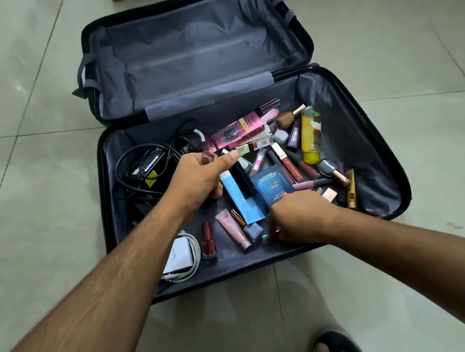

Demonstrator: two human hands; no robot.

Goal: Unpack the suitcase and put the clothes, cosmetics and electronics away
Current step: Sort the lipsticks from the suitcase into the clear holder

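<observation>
Our left hand (199, 178) pinches small cosmetics, one brown-capped; our right hand (300, 215) curls its grip round a small red item.

Both work in the near half of the open suitcase (389, 175) on the tiled floor (13, 88): glossy tubes, a yellow bottle (310, 136), a blue box (271, 186), a black adapter (147, 166) and white charger (178, 256) at left. The grey-lined far half (190, 54) offers open room.

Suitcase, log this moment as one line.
suitcase open on floor | left hand holds small cosmetics | right hand picking small red item | clothes none visible
</observation>
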